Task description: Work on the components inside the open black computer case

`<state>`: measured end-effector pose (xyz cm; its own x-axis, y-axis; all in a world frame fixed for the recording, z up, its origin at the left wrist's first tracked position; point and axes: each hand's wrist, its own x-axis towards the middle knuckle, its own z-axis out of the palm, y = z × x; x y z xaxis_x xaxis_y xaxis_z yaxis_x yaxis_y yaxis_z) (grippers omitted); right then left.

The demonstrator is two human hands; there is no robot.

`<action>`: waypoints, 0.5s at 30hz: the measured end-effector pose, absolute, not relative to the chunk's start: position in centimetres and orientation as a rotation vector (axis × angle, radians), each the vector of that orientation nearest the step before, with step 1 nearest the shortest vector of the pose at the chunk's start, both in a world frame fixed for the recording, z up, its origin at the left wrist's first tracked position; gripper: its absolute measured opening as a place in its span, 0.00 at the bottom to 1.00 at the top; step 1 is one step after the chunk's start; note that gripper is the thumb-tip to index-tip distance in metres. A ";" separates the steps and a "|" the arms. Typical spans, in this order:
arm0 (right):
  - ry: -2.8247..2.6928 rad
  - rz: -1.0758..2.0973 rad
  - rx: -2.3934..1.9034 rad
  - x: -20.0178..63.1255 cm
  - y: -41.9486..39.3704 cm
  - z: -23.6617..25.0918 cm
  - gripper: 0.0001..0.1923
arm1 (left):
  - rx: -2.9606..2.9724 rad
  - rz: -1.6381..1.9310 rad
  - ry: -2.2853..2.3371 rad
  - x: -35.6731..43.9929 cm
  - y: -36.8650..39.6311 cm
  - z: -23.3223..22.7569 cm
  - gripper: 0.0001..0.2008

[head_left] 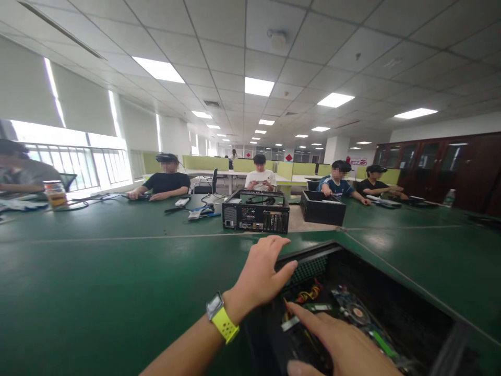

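Observation:
An open black computer case (395, 292) lies on the green table (97, 282) in front of me, with cables and a circuit board (356, 316) inside. My left hand (262, 274), with a yellow-strapped watch on its wrist, rests with fingers spread on the case's near-left edge. My right hand (340, 344) reaches into the case with the index finger stretched toward the coloured cables (307, 297). Neither hand holds anything.
A second black computer case (256, 210) stands further back on the table, and an open black box (323, 207) to its right. Several people sit around the far side. A jar (55, 194) and cables lie at the far left.

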<state>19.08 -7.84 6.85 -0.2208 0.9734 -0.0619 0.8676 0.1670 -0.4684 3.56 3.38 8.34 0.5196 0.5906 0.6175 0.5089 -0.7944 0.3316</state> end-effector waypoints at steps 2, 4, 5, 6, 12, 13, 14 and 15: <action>-2.153 0.745 -1.482 16.2 -6.5 7.5 0.35 | 2.771 1.038 1.043 3.5 4.2 9.6 0.20; -2.119 0.916 -1.345 14.8 -4.9 8.1 0.31 | 2.870 0.858 1.271 3.2 5.4 10.1 0.22; -2.127 0.980 -1.337 14.9 -4.0 8.4 0.28 | 2.867 0.730 1.432 3.0 6.1 10.0 0.24; -2.168 0.997 -1.339 15.5 -3.1 8.8 0.24 | 2.817 0.583 1.585 2.7 6.8 9.7 0.27; -2.483 0.598 -1.454 26.4 -1.0 7.9 0.17 | 2.595 0.156 1.648 1.1 9.2 6.6 0.45; -2.445 0.505 -1.496 27.7 -1.4 6.9 0.20 | 2.624 0.174 1.609 1.1 9.4 6.2 0.46; -2.385 0.384 -1.530 28.5 -1.9 5.9 0.22 | 2.650 0.194 1.576 1.2 9.5 6.0 0.45; -2.312 0.255 -1.556 28.9 -2.5 4.8 0.25 | 2.672 0.216 1.550 1.3 9.6 5.8 0.44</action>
